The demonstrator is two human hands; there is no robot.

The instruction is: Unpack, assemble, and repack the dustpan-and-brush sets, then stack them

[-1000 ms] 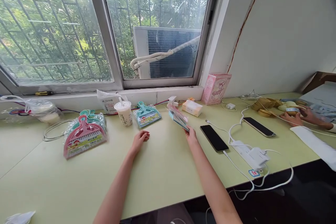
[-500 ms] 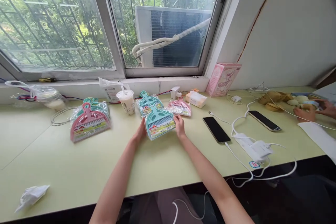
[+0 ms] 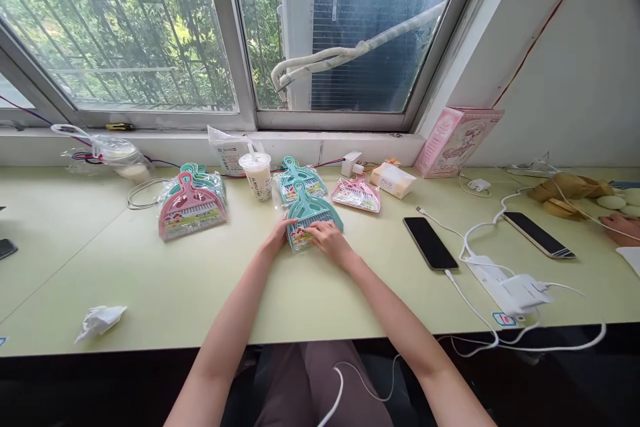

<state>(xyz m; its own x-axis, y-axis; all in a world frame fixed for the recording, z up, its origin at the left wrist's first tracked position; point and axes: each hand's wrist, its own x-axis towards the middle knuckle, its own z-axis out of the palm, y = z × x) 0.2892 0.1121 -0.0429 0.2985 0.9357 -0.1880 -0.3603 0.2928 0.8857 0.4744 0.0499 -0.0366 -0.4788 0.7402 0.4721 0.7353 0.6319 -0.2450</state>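
A teal dustpan and brush set [image 3: 306,203] in a clear plastic bag lies tilted in front of me, a printed label across its lower front. Around its lower left edge, my left hand [image 3: 279,235] is closed. My right hand [image 3: 330,240] lies over the lower front, its bent fingers pressed together on the wrapping near the label and hiding part of it. Just behind is another wrapped teal dustpan set [image 3: 300,180]. A smaller pink wrapped dustpan set [image 3: 357,193] lies to the right. At the left rests a group of wrapped sets with a pink dustpan [image 3: 190,203] in front.
A lidded drink cup [image 3: 257,177] stands behind the sets. Rightward are a tissue pack [image 3: 393,179], a pink box [image 3: 457,141], a charging phone [image 3: 430,242] and a power strip [image 3: 500,285] with loose cables. Crumpled tissue [image 3: 101,321] lies front left. Another person's hand [image 3: 623,229] shows far right.
My right hand has moved from the teal set's right edge onto its lower front. My left hand stays at the left edge. The view has shifted rightward and down.
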